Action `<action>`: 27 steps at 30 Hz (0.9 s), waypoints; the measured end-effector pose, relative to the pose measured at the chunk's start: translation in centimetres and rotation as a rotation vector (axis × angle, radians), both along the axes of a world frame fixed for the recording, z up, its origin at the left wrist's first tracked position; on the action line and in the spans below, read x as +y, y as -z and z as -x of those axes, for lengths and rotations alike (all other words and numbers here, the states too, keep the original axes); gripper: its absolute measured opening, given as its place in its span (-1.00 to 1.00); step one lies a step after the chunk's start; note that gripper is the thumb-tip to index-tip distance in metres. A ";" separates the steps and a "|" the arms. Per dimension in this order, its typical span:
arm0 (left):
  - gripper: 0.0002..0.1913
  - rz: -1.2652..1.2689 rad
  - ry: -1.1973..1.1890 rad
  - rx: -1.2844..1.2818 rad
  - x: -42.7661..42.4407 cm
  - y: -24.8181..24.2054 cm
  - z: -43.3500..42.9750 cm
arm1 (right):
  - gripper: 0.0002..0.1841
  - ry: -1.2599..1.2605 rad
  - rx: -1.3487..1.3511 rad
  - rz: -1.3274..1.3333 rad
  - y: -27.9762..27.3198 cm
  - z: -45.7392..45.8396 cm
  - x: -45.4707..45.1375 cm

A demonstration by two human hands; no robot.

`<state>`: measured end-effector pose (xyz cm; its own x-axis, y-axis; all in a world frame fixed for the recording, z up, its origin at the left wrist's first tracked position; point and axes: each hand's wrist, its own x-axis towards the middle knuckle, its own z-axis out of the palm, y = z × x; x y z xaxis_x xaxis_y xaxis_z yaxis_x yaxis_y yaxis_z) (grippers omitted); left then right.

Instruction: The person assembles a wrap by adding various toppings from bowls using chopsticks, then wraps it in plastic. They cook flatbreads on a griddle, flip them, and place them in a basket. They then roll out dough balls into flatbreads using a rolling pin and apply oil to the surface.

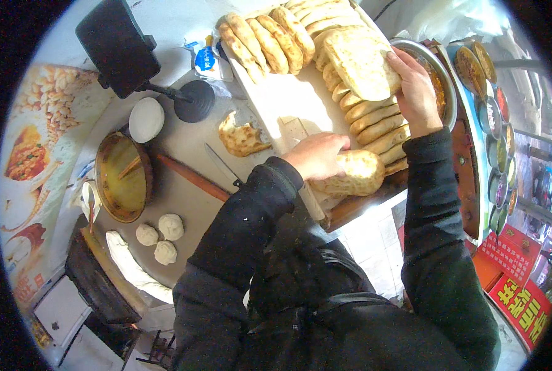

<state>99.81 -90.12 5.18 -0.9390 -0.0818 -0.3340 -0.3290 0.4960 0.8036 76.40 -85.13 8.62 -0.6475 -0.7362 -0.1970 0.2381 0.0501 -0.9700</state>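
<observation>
My right hand [415, 88] grips the edge of a flat, pale-browned flatbread [359, 62], thumb on top, above a row of breads at the tray's right side. My left hand [315, 155] is closed over the end of another oval flatbread [361, 174] at the near corner of the white tray [299, 99]. Between the two hands, several flatbreads [373, 120] stand on edge in a row. More browned breads [266, 41] lean together at the tray's far side. The left fingertips are partly hidden behind the bread.
Left of the tray lie a torn flatbread [241, 134], a knife [222, 162], a wooden rolling pin [192, 176] and dough balls [164, 236]. A bowl of yellowish liquid [123, 178] and a black stand [194, 102] are farther left. A metal basin [450, 83] and topping bowls [498, 188] stand right.
</observation>
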 end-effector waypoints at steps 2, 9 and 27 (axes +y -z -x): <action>-0.48 -0.031 0.006 0.005 -0.3 -0.3 -0.6 | -0.51 0.022 0.344 -0.148 0.3 0.6 0.6; -0.64 -0.606 -0.688 0.290 -3.8 -3.2 -3.0 | -0.57 0.255 0.697 -0.107 -1.7 -1.0 1.6; -0.58 0.832 -0.635 0.474 -14.2 -2.8 -1.2 | -0.61 -0.336 0.093 -0.232 -0.1 -6.8 -9.8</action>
<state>101.01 -104.28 7.98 -0.6665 -0.6147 0.4218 -0.4614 0.7845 0.4142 83.23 -94.96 8.74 -0.4021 -0.8522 -0.3348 0.0832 0.3302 -0.9402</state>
